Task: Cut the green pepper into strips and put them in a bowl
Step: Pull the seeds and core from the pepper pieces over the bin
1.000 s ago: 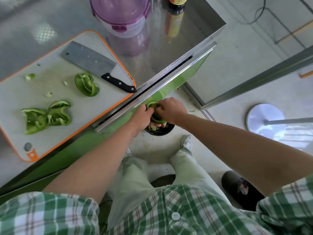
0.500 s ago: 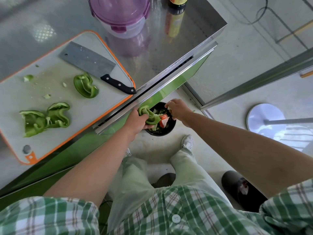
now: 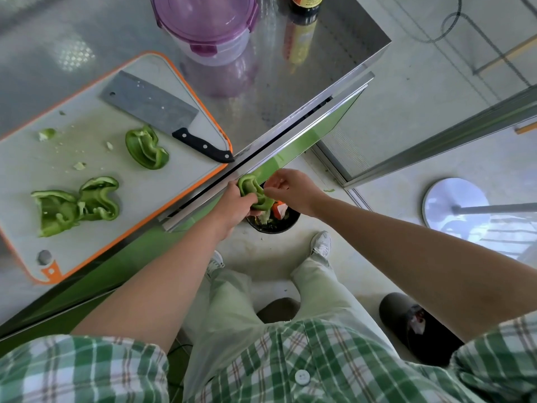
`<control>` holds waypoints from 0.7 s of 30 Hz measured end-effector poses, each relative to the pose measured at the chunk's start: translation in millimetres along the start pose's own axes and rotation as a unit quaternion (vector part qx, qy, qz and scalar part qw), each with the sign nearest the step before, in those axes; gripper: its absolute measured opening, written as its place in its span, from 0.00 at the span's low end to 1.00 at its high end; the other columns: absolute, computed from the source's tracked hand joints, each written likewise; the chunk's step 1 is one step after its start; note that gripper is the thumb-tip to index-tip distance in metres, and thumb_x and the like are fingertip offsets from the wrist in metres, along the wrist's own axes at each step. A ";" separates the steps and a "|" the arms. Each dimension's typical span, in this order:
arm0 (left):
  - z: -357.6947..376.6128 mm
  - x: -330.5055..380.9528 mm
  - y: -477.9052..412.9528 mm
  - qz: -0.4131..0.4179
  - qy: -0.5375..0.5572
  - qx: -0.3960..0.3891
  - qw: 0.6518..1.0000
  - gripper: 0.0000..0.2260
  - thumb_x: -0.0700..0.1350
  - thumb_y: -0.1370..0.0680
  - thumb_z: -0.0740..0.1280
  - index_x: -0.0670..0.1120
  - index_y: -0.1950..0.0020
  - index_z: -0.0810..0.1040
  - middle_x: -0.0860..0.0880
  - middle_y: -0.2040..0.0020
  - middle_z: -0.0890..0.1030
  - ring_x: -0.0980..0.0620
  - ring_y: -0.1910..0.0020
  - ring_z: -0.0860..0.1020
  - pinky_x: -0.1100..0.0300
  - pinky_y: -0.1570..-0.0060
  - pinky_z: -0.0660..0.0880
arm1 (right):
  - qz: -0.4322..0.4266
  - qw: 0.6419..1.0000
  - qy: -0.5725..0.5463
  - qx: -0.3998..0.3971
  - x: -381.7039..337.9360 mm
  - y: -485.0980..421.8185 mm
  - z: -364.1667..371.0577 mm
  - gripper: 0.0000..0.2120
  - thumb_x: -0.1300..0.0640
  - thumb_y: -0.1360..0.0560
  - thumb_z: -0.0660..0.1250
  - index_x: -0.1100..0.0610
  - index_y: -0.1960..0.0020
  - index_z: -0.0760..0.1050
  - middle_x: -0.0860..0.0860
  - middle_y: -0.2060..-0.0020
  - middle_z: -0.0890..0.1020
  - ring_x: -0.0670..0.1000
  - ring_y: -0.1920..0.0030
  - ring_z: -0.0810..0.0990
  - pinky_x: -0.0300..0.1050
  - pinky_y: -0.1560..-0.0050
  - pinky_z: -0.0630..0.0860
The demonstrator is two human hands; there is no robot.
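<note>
Beyond the steel tabletop (image 3: pixel 290 91) edge, my left hand (image 3: pixel 234 206) clamped its grip on a curled green pepper piece (image 3: pixel 253 191) above the black floor bin (image 3: pixel 274 222); my right hand (image 3: pixel 293 189) pinched its upper edge, fingers together.

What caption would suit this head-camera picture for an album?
Left hand holds a green pepper piece over a black bin while right hand picks at it.
</note>
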State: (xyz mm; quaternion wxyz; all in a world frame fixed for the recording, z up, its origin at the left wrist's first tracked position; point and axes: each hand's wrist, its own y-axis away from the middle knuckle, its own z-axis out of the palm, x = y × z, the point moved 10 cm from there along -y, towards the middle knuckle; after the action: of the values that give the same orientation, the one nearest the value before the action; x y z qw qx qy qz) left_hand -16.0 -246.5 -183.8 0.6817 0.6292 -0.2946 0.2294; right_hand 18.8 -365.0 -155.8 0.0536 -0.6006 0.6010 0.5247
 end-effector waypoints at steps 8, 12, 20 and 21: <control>22.9 0.6 4.6 -0.010 -0.034 -0.083 0.996 0.14 0.32 0.23 0.64 0.40 0.38 0.70 0.41 0.44 0.79 0.47 0.50 0.81 0.51 0.43 0.78 | 0.039 0.994 0.065 0.081 0.4 -7.0 -6.7 0.05 0.54 0.28 0.70 0.56 0.58 0.79 0.47 0.62 0.78 0.47 0.61 0.76 0.35 0.66 0.71; 25.7 3.3 7.3 0.001 -0.032 -0.090 0.995 0.12 0.32 0.23 0.64 0.43 0.42 0.72 0.43 0.47 0.80 0.49 0.53 0.81 0.54 0.45 0.78 | 0.072 0.991 0.057 0.098 5.1 -8.8 -7.8 0.10 0.55 0.33 0.71 0.63 0.62 0.79 0.51 0.69 0.75 0.48 0.68 0.71 0.43 0.68 0.72; 26.8 9.9 9.1 0.017 -0.042 -0.100 0.994 0.11 0.32 0.24 0.65 0.44 0.44 0.74 0.44 0.49 0.81 0.49 0.53 0.81 0.53 0.44 0.78 | 0.084 0.990 0.030 0.113 4.8 -7.8 -11.0 0.16 0.57 0.33 0.70 0.55 0.73 0.65 0.49 0.75 0.67 0.48 0.72 0.64 0.40 0.74 0.64; 27.4 10.3 8.8 0.018 -0.044 -0.100 0.994 0.11 0.33 0.24 0.65 0.44 0.44 0.74 0.44 0.49 0.81 0.49 0.54 0.81 0.53 0.44 0.78 | 0.090 0.988 0.029 0.121 5.9 -7.4 -12.2 0.17 0.57 0.34 0.70 0.55 0.73 0.64 0.48 0.76 0.65 0.49 0.72 0.64 0.40 0.75 0.63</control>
State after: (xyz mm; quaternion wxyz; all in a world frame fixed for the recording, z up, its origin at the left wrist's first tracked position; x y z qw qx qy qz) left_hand -17.7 -273.4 -169.4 0.7232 0.5622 -0.3567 0.1834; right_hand 29.9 -375.3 -158.7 0.0608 -0.5484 0.7129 0.4329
